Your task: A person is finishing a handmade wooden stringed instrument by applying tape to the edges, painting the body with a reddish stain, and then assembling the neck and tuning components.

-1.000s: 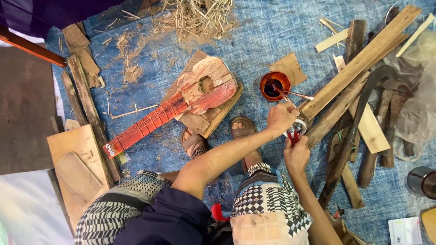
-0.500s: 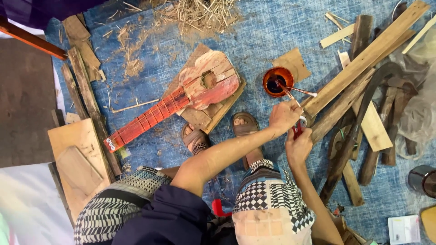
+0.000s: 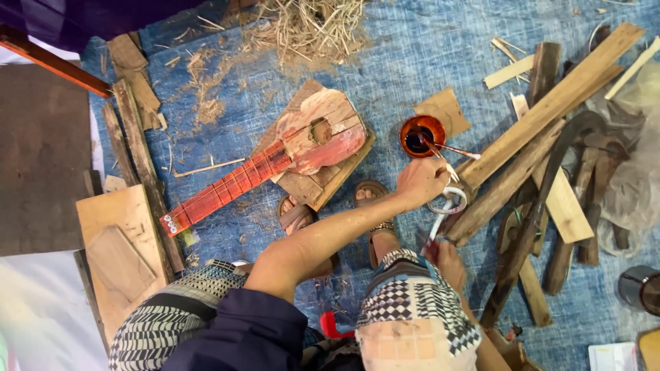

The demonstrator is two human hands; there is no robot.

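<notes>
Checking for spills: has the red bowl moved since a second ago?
No. The red bowl sits in the same spot, beside the cardboard square and right of the guitar.

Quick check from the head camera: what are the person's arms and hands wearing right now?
Both hands are bare, no gloves. The left hand has a beaded bracelet at the wrist; its forearm is bare up to a dark navy sleeve. The right hand and arm show no sleeve or jewellery.
</notes>
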